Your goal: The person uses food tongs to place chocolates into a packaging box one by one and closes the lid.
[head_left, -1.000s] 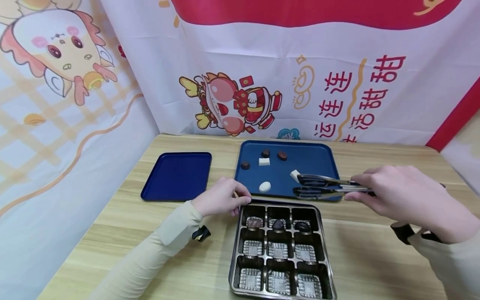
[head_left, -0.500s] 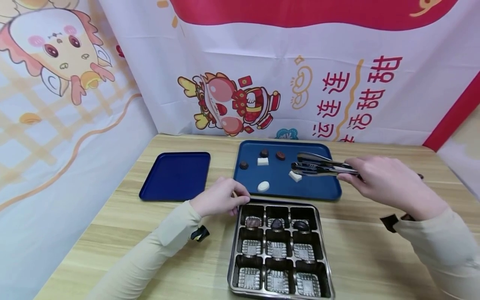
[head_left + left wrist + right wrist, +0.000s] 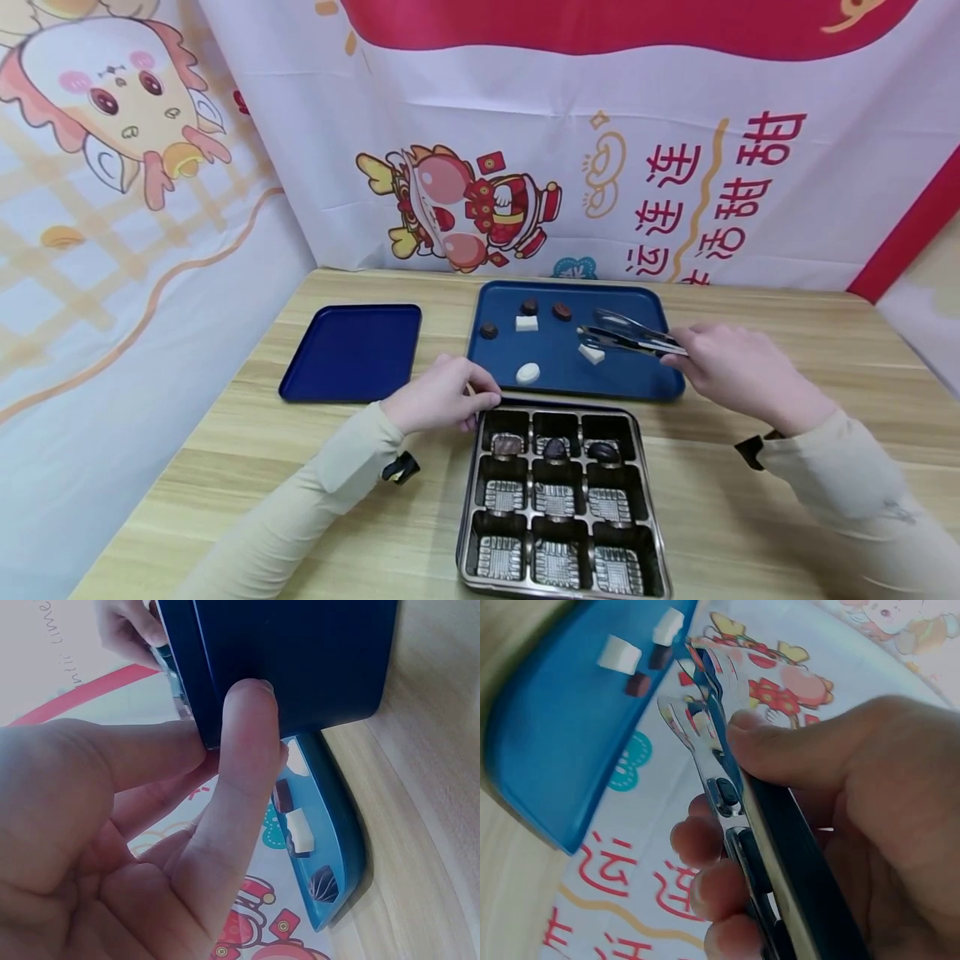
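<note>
My left hand [image 3: 442, 393] pinches the back left corner of a chocolate box [image 3: 555, 500], thumb and finger on its dark blue outer wall [image 3: 315, 660] in the left wrist view. The box has a bronze compartment insert; its back row holds three dark chocolates. My right hand [image 3: 738, 371] grips metal tongs [image 3: 780, 847] with dark handles. Their tips stand apart over the blue tray [image 3: 622, 383], right by a tilted white chocolate [image 3: 592, 355]. An oval white chocolate [image 3: 527, 373], a rectangular white one [image 3: 527, 323] and three dark ones [image 3: 562, 311] lie further left on the tray.
A smaller dark blue tray [image 3: 352, 354] lies at the back left of the wooden table [image 3: 360, 517]. A printed cloth [image 3: 480, 100] hangs behind the table's back edge, and another decorated cloth [image 3: 150, 275] covers the left side.
My right hand has moved left and the tongs have shifted back from the tray's front edge, now above the tilted white chocolate. The left hand keeps its place at the box corner.
</note>
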The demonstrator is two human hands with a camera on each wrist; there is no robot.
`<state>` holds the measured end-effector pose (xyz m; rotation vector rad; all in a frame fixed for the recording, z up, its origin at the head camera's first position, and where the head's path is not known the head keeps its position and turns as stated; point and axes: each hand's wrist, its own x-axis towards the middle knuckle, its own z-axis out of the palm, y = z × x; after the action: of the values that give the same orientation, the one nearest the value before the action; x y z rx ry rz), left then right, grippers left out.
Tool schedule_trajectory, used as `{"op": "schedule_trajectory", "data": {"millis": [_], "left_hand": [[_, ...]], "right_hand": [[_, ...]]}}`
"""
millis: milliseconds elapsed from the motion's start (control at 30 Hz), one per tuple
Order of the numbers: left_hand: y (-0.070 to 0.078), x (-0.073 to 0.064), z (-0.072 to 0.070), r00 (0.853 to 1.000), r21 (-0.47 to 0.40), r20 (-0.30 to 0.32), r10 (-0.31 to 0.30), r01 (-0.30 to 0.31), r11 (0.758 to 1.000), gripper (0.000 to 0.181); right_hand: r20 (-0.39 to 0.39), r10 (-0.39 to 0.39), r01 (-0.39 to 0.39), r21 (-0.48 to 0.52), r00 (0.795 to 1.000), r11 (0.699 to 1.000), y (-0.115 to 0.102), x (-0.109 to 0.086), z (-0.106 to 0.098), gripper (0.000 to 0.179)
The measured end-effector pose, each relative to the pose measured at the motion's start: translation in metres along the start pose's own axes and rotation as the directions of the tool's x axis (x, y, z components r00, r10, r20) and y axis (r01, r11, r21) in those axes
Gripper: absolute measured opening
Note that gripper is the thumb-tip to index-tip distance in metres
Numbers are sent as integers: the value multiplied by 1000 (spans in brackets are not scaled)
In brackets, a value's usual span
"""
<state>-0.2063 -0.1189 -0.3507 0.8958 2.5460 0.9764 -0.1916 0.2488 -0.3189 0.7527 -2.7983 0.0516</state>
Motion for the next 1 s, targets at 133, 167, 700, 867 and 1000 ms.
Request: {"op": "schedule_trajectory", "data": {"millis": [133, 167, 700, 867, 1000], "left_hand": [[-1, 0, 1, 1000, 5, -6, 9, -9, 1000, 12], [0, 0, 1, 1000, 8, -6, 10, -10, 1000, 12], [-1, 2, 2, 1000, 8, -6, 15, -15, 1000, 12], [-2, 1, 4, 1000, 10, -1, 15, -15, 1000, 12], [-2, 0, 3, 1000, -5, -5, 5, -5, 1000, 13]], "right_hand": [[-11, 20, -21, -18, 1000, 1000, -1, 2, 8, 32], [-16, 21, -21, -23, 1000, 1000, -1, 2, 10, 33], [79, 76, -81, 54, 994, 995, 1, 2, 20, 36], [107, 88, -98, 91, 990, 991, 0, 1, 21, 34], [88, 100, -108, 94, 991, 990, -1, 0, 20, 32]]}}
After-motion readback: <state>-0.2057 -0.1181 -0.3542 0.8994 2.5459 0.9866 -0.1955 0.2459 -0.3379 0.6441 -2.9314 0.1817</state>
